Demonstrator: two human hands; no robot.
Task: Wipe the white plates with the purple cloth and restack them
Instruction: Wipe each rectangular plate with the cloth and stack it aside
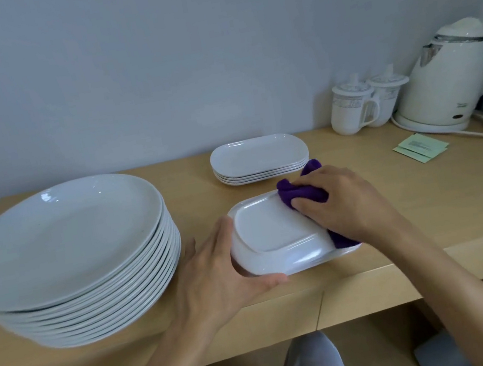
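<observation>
I see the wooden surface carrying a tall stack of round plates at the left, just beside my left forearm. A careless sweep of that arm could nudge the stack, and it stands close to the front edge. The kettle sits well apart at the back right, out of harm's way. A low stack of oblong plates waits behind the work. Restacking there means lifting over open surface, where a slick plate could slip.

The upturned plate lies bottom-up near the front edge. My left hand grips its left end, thumb along the near side. My right hand is curled round the purple cloth, pressing it on the plate's far right corner. I judge that a hard stroke toward me could skid the plate off the edge if the left grip loosens. I cannot tell whether a second plate lies beneath it.
</observation>
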